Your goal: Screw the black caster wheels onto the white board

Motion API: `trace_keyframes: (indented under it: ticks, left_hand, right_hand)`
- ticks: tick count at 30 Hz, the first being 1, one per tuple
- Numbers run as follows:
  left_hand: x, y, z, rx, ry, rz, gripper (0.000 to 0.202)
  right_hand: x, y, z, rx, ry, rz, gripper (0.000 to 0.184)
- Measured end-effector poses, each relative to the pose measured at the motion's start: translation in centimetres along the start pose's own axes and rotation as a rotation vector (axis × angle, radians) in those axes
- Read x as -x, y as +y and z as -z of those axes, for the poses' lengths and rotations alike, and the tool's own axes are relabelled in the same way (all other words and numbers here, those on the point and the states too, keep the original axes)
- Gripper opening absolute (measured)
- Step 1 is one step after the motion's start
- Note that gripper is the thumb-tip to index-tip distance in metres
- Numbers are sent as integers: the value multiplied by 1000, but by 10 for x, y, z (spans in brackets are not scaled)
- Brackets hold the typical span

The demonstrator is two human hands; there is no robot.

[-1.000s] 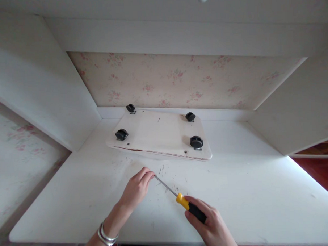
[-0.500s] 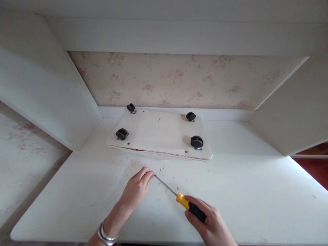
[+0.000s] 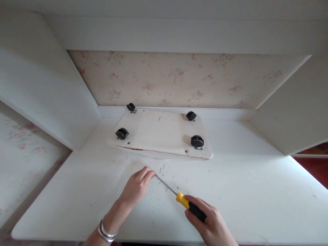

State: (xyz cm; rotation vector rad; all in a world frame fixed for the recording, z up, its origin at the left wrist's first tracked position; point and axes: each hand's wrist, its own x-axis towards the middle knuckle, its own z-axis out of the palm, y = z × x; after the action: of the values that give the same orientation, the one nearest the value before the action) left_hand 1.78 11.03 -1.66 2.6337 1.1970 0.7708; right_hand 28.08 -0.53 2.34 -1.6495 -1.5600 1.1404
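My right hand [image 3: 208, 219] is wrapped round the yellow and black handle of a screwdriver [image 3: 183, 201]. Its metal shaft slants up to the left and ends at the fingertips of my left hand [image 3: 139, 182]. Those left fingers are pinched at the tip of the shaft; whether they also hold something small there is hidden. Beyond both hands lies a white board [image 3: 160, 130] with rounded corners and a cracked front edge. Black casters stand up at its corners, among them a front left caster [image 3: 122, 133] and a front right caster [image 3: 197, 141].
The white desk top [image 3: 251, 191] carries dark crumbs [image 3: 163, 170] between my hands and the board. Side panels [image 3: 34, 81] rise left and right, and floral wallpaper [image 3: 173, 79] covers the back. A shelf edge [image 3: 160, 36] hangs above.
Almost nothing differs. Both hands and the screwdriver keep the same position, apart from a very slight shift of the whole view.
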Motion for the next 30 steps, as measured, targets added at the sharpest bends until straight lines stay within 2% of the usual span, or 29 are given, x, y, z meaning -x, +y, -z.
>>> trace_keyframes:
  ticks: [4, 7, 12, 17, 20, 23, 25, 28, 30]
  left_hand:
    - [-6, -3, 7, -92, -102, -113, 20]
    - [-13, -4, 14, -183, -209, -248, 26]
    - [-22, -4, 23, -285, -346, -403, 29]
    - [-30, -1, 22, -355, -349, -458, 27]
    - [-37, 3, 21, -329, -335, -475, 25]
    - [-43, 6, 27, -192, -256, -384, 19]
    - [-44, 8, 34, -75, -114, -261, 14]
    - [-36, 9, 37, 101, 116, -54, 13]
    - [-25, 10, 31, 196, 172, 69, 12]
  right_hand:
    - [1, -2, 4, 8, -11, 6, 35]
    - [1, -4, 8, 78, -40, 35, 34]
    - [2, 4, 14, 292, -24, 209, 33]
    - [5, 6, 15, 570, 130, 469, 34]
    - [6, -2, 15, 573, 162, 540, 32]
    - [7, -6, 16, 487, 209, 520, 29]
    - [10, -4, 21, 406, 243, 470, 26]
    - [19, 3, 36, 244, 300, 352, 20]
    - [26, 5, 52, 126, 383, 222, 22]
